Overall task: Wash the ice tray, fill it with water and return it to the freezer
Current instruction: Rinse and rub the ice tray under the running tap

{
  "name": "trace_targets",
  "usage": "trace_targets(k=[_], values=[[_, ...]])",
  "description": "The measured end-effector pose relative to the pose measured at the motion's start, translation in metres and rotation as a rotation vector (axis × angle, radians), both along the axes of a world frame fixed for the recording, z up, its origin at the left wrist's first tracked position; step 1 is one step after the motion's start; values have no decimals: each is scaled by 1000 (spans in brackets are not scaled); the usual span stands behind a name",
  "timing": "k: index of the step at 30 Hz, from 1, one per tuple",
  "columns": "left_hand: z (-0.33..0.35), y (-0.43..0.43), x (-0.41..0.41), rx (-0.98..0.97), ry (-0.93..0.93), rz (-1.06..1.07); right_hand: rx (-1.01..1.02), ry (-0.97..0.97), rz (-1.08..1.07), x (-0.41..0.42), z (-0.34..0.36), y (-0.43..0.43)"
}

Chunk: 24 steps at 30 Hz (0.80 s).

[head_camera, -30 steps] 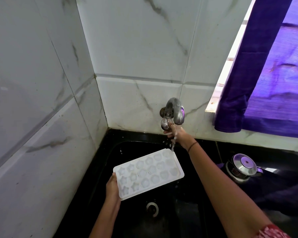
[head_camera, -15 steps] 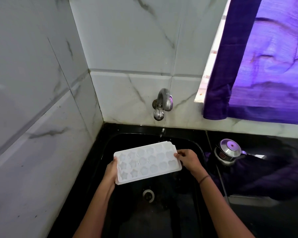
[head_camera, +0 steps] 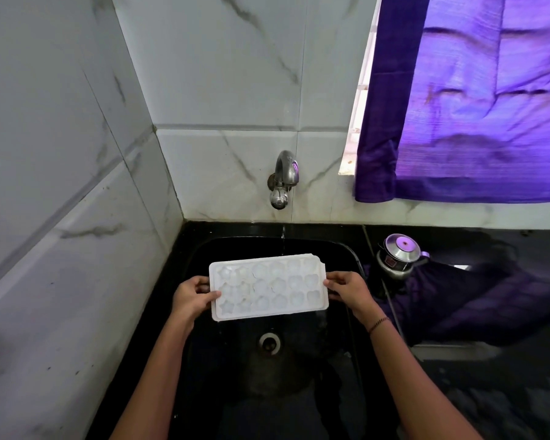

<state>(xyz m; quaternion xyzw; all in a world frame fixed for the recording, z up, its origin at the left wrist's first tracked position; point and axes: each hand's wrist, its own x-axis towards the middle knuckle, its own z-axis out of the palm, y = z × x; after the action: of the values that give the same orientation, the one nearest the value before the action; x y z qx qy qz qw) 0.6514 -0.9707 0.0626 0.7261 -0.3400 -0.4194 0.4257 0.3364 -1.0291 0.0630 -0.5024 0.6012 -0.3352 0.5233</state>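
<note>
Ice tray [head_camera: 269, 287] over sink [head_camera: 223, 360]; tap [head_camera: 283, 179] behind, pot [head_camera: 399, 255] rt.

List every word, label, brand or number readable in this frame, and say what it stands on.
No text can be read.
The red label on the steel pot: print too small and blurred to read.
No lettering visible on the ice tray, tap or curtain.

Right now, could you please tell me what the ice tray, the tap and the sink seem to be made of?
Ice tray: likely plastic or silicone, milky white and slightly translucent. Tap: metal, polished; it mirrors the purple curtain. Sink: black and glossy, perhaps stone or composite; I cannot tell.
</note>
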Motion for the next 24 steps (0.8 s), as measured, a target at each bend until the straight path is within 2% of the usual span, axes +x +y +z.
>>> trace_targets(k=[4, 10, 19, 22, 24], values=[[2, 10, -2, -53, -49, 56, -106, 130, -27, 1, -2, 8], [3, 23, -6, -139, -131, 96, -189, 64, -99, 11, -3, 22], [5, 35, -10, -264, -71, 128, -354, 121, -99, 12, 6, 33], [4, 37, -12, -242, -32, 167, -361, 126, -122, 11, 5, 37], [2, 38, -15, -207, -69, 213, -366, 157, -148, 11, 4, 39]])
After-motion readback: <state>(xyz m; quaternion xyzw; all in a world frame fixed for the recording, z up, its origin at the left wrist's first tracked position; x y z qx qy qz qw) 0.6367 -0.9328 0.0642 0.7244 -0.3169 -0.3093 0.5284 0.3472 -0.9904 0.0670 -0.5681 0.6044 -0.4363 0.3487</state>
